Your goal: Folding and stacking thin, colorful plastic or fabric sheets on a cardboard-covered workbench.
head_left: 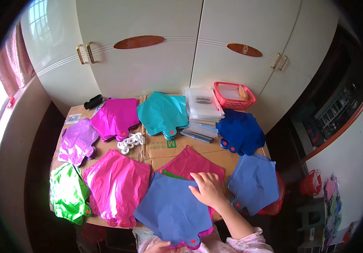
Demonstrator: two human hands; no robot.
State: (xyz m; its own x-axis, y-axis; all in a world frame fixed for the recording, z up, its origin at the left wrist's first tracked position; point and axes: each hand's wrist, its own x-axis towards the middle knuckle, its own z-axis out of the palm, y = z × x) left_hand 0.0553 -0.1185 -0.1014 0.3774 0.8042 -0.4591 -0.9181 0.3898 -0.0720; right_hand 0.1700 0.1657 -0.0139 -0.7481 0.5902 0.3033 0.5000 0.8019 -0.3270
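A matte blue, flat pentagon-shaped piece (173, 206) lies before me at the table's near edge, its small rounded tab with a red dot pointing toward me. Magenta layers show from under its lower right edge. My right hand (209, 189) rests palm down at its upper right corner, fingers stretched out. Low in view, my left hand (158, 246) pinches its lower edge beside the tab; part of that hand is cut off. Behind the blue piece lies a dark pink piece (192, 162) of the same shape, with a green strip (171, 174) showing between them.
Similar stacks surround the work: shiny pink (118, 181), green (67, 192), purple (78, 141), magenta (116, 118), teal (162, 114), dark blue (242, 133) and light blue (255, 181). White rings (131, 142), clear plastic sleeves (202, 105) and a red basket (233, 102) sit on the cardboard-covered table.
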